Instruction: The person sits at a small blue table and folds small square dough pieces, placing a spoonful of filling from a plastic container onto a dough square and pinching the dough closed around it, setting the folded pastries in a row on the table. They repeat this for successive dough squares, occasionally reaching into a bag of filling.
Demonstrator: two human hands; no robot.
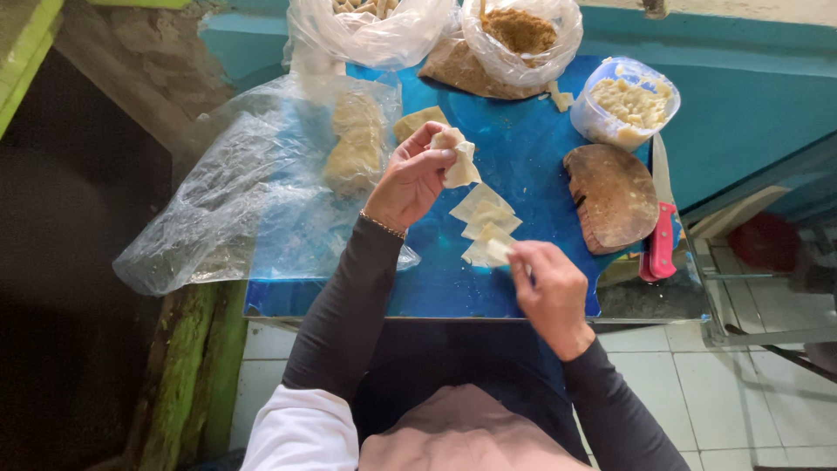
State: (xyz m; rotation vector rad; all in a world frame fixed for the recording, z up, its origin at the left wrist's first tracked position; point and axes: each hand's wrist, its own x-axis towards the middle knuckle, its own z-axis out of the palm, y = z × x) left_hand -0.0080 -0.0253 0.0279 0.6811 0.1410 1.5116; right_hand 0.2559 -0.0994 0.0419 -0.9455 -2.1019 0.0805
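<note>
Holding a folded dumpling wrapper up over the blue desk, the left hand has its fingers closed around it, pinching the pale dough near the top. The wrapper is thin, cream-white and bent into a pointy shape. It hangs just above a small row of flat wrappers lying on the desk, each one a pale triangle that partly covers the next.

The right hand is at the near end of that row. Its fingers are curled shut on a small pale piece of dough, which touches the last wrapper.

Beside the left hand lies a big clear plastic sheet with yellowish lumps of dough under it. To the right of the wrappers sits a round brown wooden block, and a knife with a pink handle lies along its far side. Behind the block stands a clear plastic tub with pale lumpy filling in it. At the back edge of the desk are two plastic bags: one holds brown crumbs, the other holds pale pieces. White floor tiles show below the desk.
</note>
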